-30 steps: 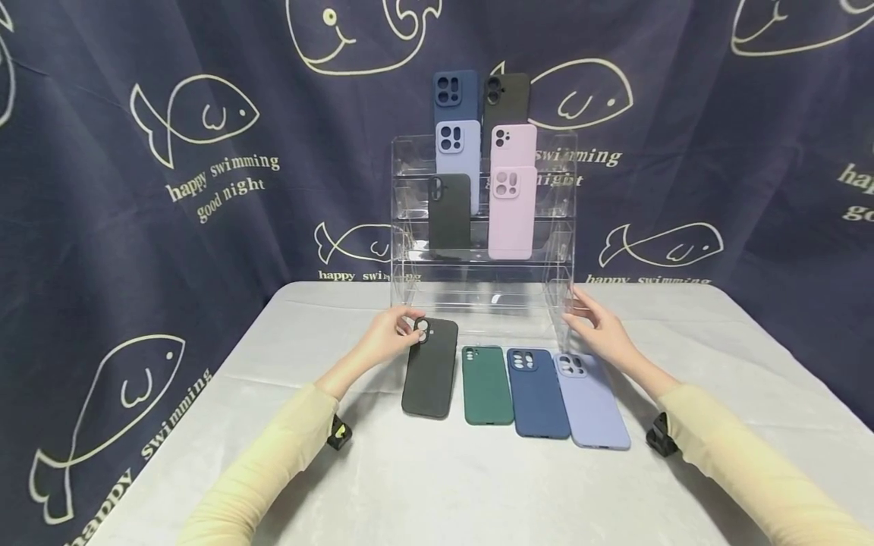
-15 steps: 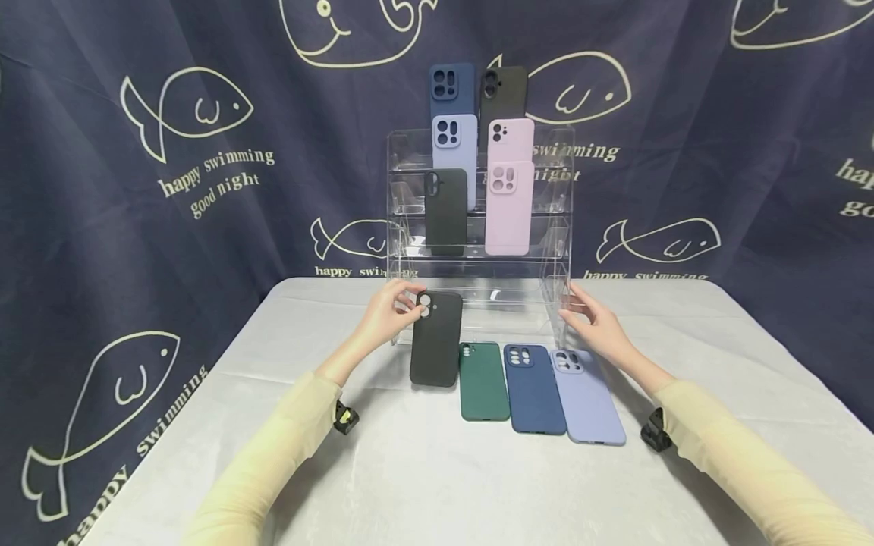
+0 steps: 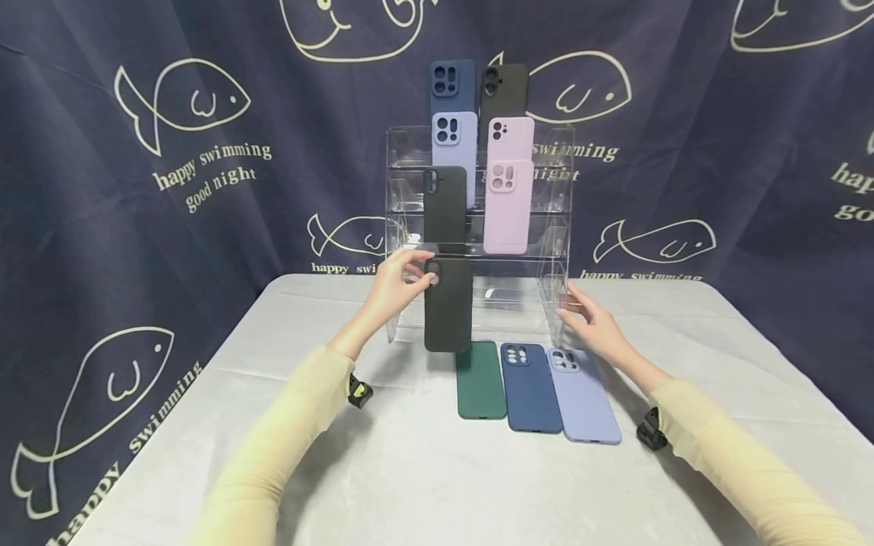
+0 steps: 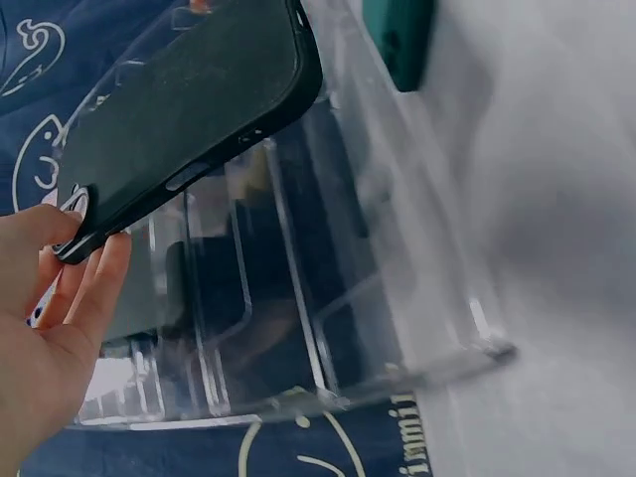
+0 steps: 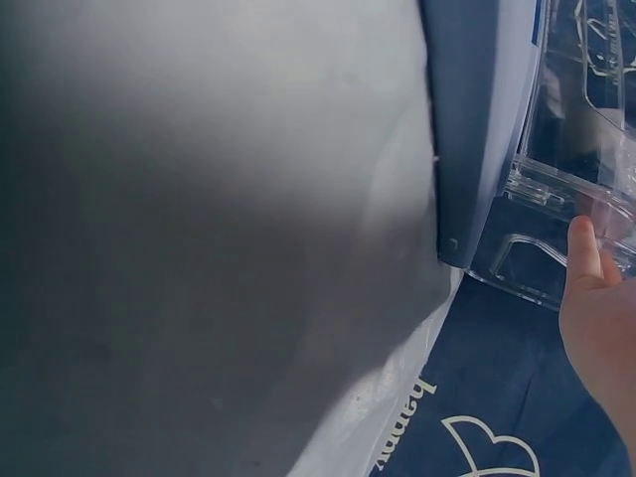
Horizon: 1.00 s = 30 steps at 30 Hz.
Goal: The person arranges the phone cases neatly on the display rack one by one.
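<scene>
In the head view my left hand pinches a black phone case by its camera-hole corner. The case is upright, above the table, before the lower tiers of a clear tiered display stand. The left wrist view shows the thumb at the camera cutout of this case and fingers behind it. My right hand grips the stand's right side edge, thumb in front. A green case, partly covered by the held one, lies beside a dark blue case and a lavender case.
On the stand's upper tiers lean a dark blue case, a light blue case, black cases and pink cases. A dark fish-print curtain hangs behind the white table.
My left hand has lifted the black phone case from the table, up and slightly right, toward the stand's lower tiers. The right hand stays at the stand's side.
</scene>
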Each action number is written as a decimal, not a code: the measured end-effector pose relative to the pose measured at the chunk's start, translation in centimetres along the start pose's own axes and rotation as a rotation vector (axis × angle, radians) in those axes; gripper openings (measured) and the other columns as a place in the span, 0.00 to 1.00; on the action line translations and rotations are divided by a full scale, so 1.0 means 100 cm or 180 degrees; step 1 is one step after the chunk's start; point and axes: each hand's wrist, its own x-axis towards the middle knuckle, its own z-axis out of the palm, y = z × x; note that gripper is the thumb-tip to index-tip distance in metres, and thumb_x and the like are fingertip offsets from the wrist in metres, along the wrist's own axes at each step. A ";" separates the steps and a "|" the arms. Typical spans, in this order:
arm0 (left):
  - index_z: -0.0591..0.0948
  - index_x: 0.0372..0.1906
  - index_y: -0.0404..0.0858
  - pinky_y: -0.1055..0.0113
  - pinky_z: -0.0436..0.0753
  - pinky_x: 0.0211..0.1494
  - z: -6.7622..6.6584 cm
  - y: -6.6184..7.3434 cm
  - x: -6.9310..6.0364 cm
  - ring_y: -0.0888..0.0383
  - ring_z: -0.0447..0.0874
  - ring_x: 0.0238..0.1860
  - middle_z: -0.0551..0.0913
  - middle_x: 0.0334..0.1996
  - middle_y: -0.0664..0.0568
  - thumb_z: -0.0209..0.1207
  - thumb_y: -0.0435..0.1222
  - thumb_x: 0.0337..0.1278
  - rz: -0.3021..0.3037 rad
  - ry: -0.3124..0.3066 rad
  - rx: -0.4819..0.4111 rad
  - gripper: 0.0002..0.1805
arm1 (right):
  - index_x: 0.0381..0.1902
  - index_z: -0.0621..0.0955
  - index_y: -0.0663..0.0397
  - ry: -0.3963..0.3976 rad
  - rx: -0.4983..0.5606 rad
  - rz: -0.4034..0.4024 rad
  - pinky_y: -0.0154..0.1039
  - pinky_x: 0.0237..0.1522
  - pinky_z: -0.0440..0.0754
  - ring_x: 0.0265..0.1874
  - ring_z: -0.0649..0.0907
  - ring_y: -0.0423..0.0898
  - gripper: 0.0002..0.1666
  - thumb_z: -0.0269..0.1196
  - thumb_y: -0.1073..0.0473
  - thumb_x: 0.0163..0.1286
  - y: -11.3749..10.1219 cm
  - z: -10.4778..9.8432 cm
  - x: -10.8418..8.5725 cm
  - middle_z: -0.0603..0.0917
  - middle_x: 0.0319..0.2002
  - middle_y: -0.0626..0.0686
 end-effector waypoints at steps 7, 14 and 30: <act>0.80 0.49 0.33 0.65 0.86 0.39 0.010 0.015 0.026 0.51 0.84 0.35 0.79 0.43 0.43 0.64 0.28 0.51 0.0192 0.0091 -0.0033 0.17 | 0.72 0.53 0.60 -0.0020 -0.0036 0.0034 0.19 0.55 0.72 0.57 0.74 0.64 0.39 0.57 0.61 0.69 0.005 -0.003 -0.001 0.71 0.60 0.70; 0.80 0.50 0.33 0.72 0.85 0.39 0.015 0.029 0.049 0.52 0.84 0.36 0.78 0.44 0.42 0.63 0.28 0.52 0.0277 0.0227 -0.0023 0.18 | 0.71 0.54 0.63 -0.0017 -0.0065 0.0057 0.26 0.57 0.73 0.58 0.73 0.64 0.37 0.56 0.63 0.70 0.009 0.000 0.000 0.70 0.61 0.70; 0.80 0.49 0.31 0.76 0.85 0.38 0.031 0.037 0.080 0.52 0.83 0.35 0.77 0.45 0.42 0.62 0.28 0.53 0.0318 0.0664 -0.0228 0.16 | 0.72 0.55 0.57 0.0023 -0.0040 0.0041 0.53 0.63 0.68 0.58 0.74 0.62 0.37 0.57 0.60 0.69 0.005 0.000 0.000 0.71 0.61 0.68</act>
